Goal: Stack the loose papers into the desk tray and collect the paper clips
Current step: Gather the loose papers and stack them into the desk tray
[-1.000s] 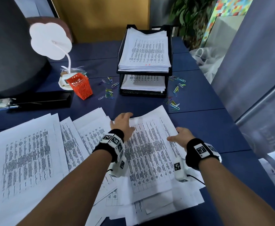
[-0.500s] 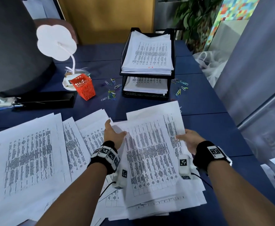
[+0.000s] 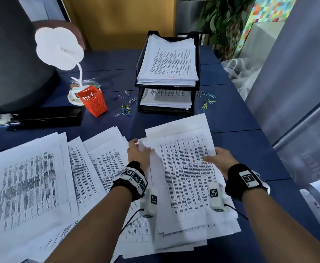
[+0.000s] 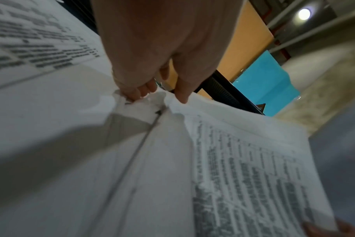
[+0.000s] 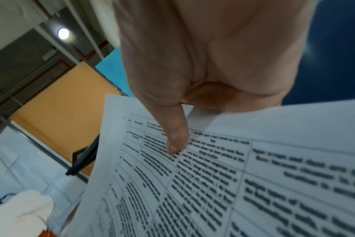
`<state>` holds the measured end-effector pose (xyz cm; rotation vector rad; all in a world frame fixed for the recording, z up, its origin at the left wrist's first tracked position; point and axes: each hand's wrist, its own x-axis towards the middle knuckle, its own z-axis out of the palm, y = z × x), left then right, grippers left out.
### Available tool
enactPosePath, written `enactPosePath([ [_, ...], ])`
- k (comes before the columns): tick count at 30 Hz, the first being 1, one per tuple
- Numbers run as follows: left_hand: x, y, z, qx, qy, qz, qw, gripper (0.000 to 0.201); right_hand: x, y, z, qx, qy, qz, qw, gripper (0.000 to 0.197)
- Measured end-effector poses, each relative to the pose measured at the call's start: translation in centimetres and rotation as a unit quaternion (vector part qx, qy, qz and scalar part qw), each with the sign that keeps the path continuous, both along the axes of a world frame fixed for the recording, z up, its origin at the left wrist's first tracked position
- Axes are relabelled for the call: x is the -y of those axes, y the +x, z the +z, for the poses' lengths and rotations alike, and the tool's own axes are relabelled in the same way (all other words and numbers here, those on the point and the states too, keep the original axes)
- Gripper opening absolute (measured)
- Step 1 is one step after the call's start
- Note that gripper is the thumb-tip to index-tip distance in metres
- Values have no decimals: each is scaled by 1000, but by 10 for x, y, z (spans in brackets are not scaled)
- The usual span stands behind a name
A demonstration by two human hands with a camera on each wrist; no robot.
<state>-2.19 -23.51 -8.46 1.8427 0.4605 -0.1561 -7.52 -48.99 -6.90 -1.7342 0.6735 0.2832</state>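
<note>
White printed sheets [image 3: 28, 179] are lying fanned across the left of the dark blue desk [image 3: 231, 120], overlapping one another. Behind them, an orange mesh cup [image 3: 93, 100] is standing beside a white lamp [image 3: 60, 48], with loose coloured paper clips [image 3: 126, 108] scattered just to its right. Your left hand [image 3: 138, 155] is pinching the crumpled far-left corner of a stack of papers [image 3: 184, 168]; in the left wrist view your fingertips [image 4: 136, 94] are curling into the bunched edge and your thumb is pressing on top. Beyond it, the black two-tier desk tray [image 3: 140, 59] is holding printed pages on both levels. Your right hand [image 3: 220, 160] is gripping the stack's right edge, the thumb [image 5: 174, 136] lying flat on the top page and the fingers tucked out of sight underneath. More paper clips [image 3: 206, 99] are lying on the desk just right of the tray.
</note>
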Motion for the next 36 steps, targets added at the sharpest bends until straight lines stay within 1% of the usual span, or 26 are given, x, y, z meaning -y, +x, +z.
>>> enactPosePath([
  [1,-2,2,1,-8,-11,0,1000,57,2,1,4,12,14,-12,1000,28],
  [3,-1,5,3,-26,-43,3,999,58,3,4,15,41,37,-24,998,24],
  [4,0,7,5,-31,-61,2,998,56,3,6,21,57,44,-28,997,24],
  [6,5,9,11,-40,-72,-25,996,44,1,12,39,92,54,-36,994,23],
  [9,14,14,34,-5,-77,-50,996,32,1,19,70,151,39,-38,987,20],
  [12,20,25,67,87,-97,-58,990,20,-1,23,103,211,0,-31,977,21],
  [15,22,32,101,182,-82,-60,978,21,-6,28,129,294,-35,-46,954,23],
  [17,19,36,126,264,-89,-42,960,18,-12,29,143,349,-31,-73,934,25],
  [18,17,37,136,299,-108,-38,947,19,-16,29,149,373,-28,-87,923,26],
  [20,11,39,147,351,-140,-47,925,23,-23,28,155,412,-5,-98,906,25],
  [21,8,39,150,367,-141,-54,918,23,-26,27,156,423,8,-93,901,25],
  [23,6,37,149,371,-129,-70,917,23,-32,26,152,415,5,-78,907,30],
  [26,8,31,132,345,-81,-66,933,18,-34,26,133,371,-17,-70,926,30],
  [27,7,30,125,335,-83,-61,937,18,-33,26,126,360,-19,-76,930,32],
  [29,5,32,115,316,-106,-50,942,15,-29,25,117,348,-14,-90,933,31],
  [31,2,35,111,293,-144,-32,945,12,-27,24,112,341,10,-95,935,29],
  [34,6,37,112,268,-194,-51,942,8,-32,25,109,337,47,-82,937,33],
  [35,9,38,113,259,-198,-67,943,10,-36,27,109,339,53,-80,936,32],
  [36,15,36,116,249,-193,-78,946,19,-40,28,110,344,56,-80,934,30],
])
